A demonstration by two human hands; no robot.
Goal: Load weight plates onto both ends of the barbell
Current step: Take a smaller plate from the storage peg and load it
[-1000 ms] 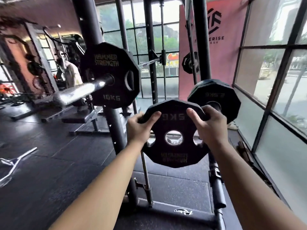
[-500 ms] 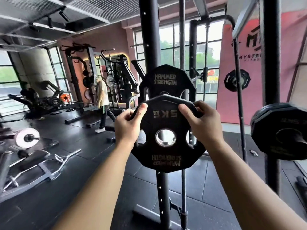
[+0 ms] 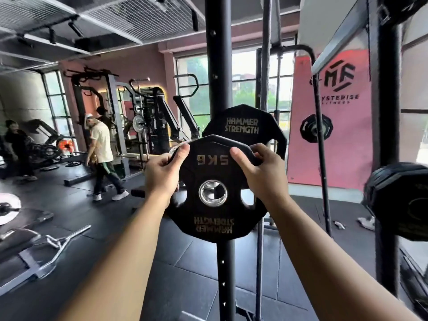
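I hold a black 5 kg weight plate [image 3: 214,218] upright in front of me, its lettering upside down and its steel-ringed centre hole facing me. My left hand [image 3: 163,174] grips its upper left edge and my right hand [image 3: 260,173] its upper right edge. Directly behind it a larger black Hammer Strength plate [image 3: 250,122] sits on the barbell, whose sleeve end [image 3: 174,150] shows just above my left thumb. The rest of the bar is hidden by the plate.
A black rack upright [image 3: 218,66] stands straight ahead. Stored plates [image 3: 400,202] hang on a peg at the right. A bench and curl bar [image 3: 58,242] lie on the floor at left. Two people [image 3: 100,154] stand at machines beyond.
My view swung left from the plate storage toward the loaded bar end. The 5 kg plate came with my hands and now sits in front of the larger plate.
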